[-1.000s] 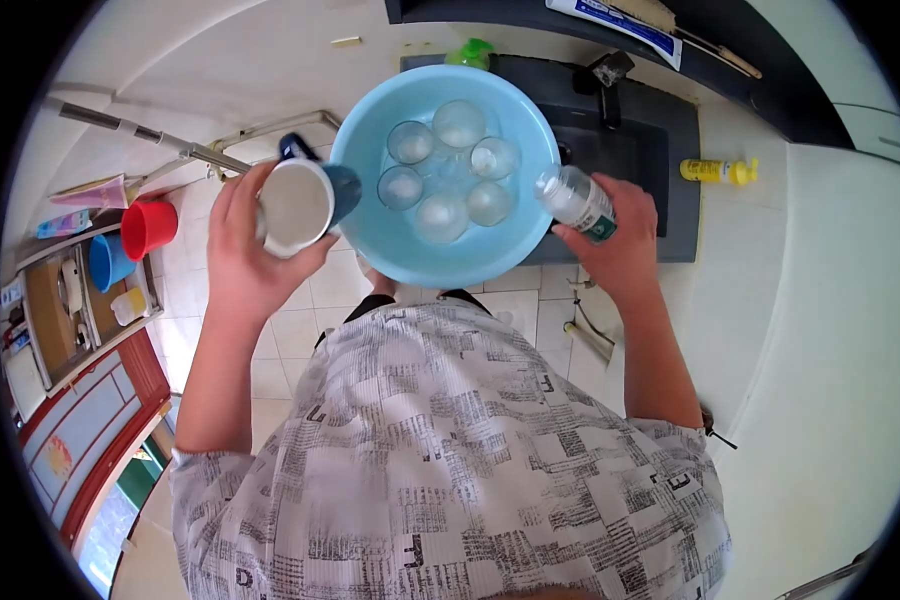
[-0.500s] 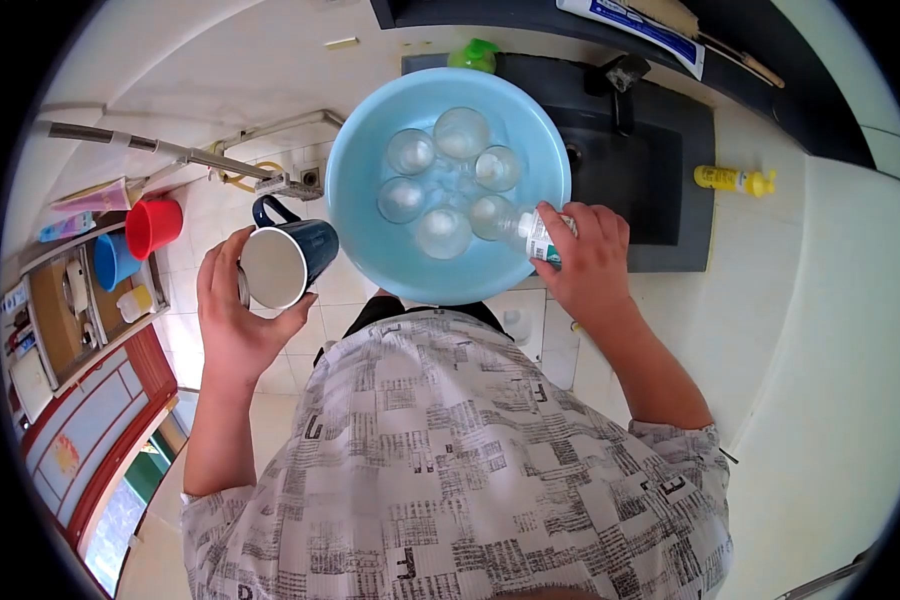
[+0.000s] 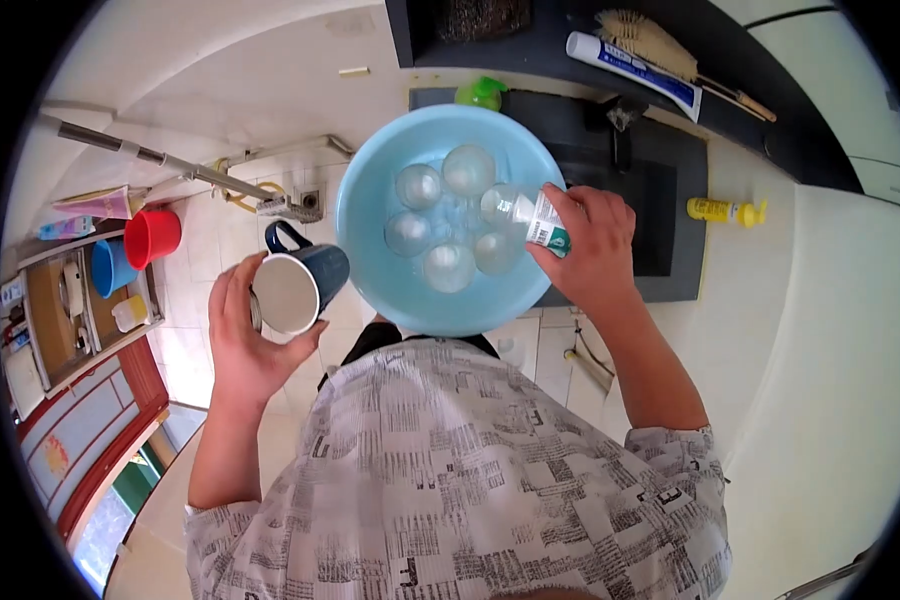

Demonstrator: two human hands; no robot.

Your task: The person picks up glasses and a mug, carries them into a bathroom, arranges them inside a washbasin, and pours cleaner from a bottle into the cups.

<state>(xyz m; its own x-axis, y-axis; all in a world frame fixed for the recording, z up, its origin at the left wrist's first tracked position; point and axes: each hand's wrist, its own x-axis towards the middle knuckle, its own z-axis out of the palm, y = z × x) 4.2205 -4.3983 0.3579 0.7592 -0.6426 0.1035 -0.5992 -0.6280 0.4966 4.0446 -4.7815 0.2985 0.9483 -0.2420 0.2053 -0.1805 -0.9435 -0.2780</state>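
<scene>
My left hand (image 3: 252, 335) grips a dark blue mug (image 3: 322, 270) from the side. The mug lies tilted, with its pale, white-rimmed round end facing me and its handle at the far side. A small round edge shows by my left fingers; I cannot make out what it is. My right hand (image 3: 597, 240) is closed around a clear bottle (image 3: 547, 226) with a white and green label. It leans leftward over the right side of a light blue basin (image 3: 355, 262). Several clear round glass-like vessels (image 3: 448, 268) stand in a ring inside; the bottle overlaps the right one.
Behind the basin is a green pump bottle (image 3: 484, 93). To the right are a dark sink (image 3: 653, 240) and a yellow bottle (image 3: 722, 211). A dark shelf holds a toothpaste tube (image 3: 630, 72) and a brush (image 3: 650, 42). Red (image 3: 152, 238) and blue cups (image 3: 113, 267) stand left.
The camera view has tilted, so the scene sits lower. My right hand has moved the bottle away from me, from the lower right vessel to the right one. My left hand still holds the mug.
</scene>
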